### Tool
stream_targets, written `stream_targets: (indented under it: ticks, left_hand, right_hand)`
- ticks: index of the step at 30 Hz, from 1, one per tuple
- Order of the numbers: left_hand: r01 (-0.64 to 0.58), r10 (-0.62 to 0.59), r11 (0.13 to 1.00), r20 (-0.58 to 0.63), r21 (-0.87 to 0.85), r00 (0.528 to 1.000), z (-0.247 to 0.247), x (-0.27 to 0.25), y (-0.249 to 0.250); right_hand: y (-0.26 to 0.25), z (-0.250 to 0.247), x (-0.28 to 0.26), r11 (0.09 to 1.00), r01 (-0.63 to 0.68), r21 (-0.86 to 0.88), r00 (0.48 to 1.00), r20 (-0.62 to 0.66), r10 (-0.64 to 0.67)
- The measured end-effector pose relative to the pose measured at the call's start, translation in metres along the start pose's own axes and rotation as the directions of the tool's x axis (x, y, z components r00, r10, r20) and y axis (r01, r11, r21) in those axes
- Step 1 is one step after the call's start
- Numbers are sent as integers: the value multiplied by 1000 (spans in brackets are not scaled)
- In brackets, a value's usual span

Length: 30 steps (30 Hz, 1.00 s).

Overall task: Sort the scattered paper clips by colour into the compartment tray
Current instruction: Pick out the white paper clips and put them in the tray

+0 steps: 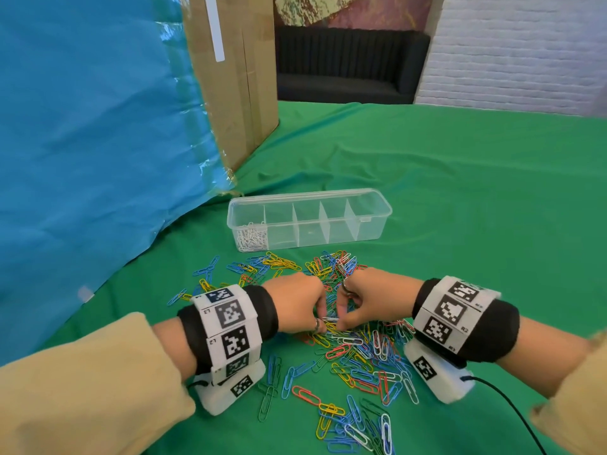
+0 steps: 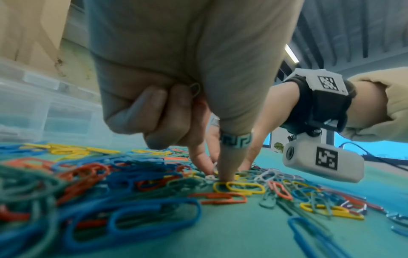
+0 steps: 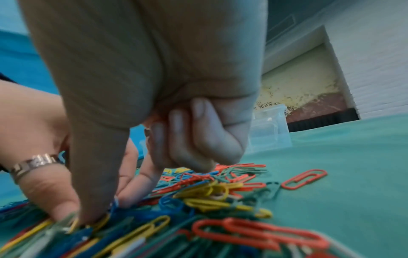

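Paper clips (image 1: 358, 353) are seen scattered on the green cloth (image 1: 460, 198) | left hand (image 1: 295, 302) and right hand (image 1: 364, 298) are held fingertip to fingertip, a white clip (image 1: 330, 319) pinched between them, its long axis left-right | compartment tray (image 1: 377, 205) is set straight beyond both hands, white clips in its leftmost compartment, nearer the left hand.

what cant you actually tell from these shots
- What the left hand and right hand pinch: in the head view the fingertips meet over a white clip, but each grip is hidden by fingers; the wrist views are blurred there.
- Whether the tray compartments right of the white clips are empty: clear walls, too small in the head view.
- The clip pile runs off the head view's bottom edge.
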<state>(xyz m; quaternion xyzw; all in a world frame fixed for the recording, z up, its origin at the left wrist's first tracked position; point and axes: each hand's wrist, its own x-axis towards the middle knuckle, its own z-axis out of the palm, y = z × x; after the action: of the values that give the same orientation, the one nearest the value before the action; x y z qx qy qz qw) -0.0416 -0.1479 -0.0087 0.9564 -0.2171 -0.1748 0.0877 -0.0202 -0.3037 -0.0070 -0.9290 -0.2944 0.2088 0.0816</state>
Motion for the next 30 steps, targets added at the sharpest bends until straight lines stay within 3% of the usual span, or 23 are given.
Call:
stream_targets:
  ticks: [7,12,17,19,22,27,30]
  left_hand:
    - [13,-3,998,167,-60,986,0,-1,-8]
    - [50,-29,995,223,-89,974,-8,-4,-15]
    - [105,-27,930,220,-352,975,-15,-11,-22]
    - [179,-52,832,248,-525,967,-14,-12,-23]
    - [256,-75,608,267,-752,961,-15,-13,-25]
    - [199,185,146,225,-969,957,-23,-14,-32]
    - [193,274,36,195,-981,942,-24,-16,-34]
  right_hand:
    - [2,-1,-1,1000,11,-24,999,43,-10]
    - [10,-4,-4,986,15,165,996,84,-30]
    - [12,-7,-10,936,57,346,995,60,-83]
    - [13,-6,-11,902,48,429,995,59,-81]
    - [12,-5,-12,843,19,537,995,68,-66]
    - [12,-5,-13,815,33,579,999,-5,-37]
    - [10,-5,-13,896,124,427,989,-127,-76]
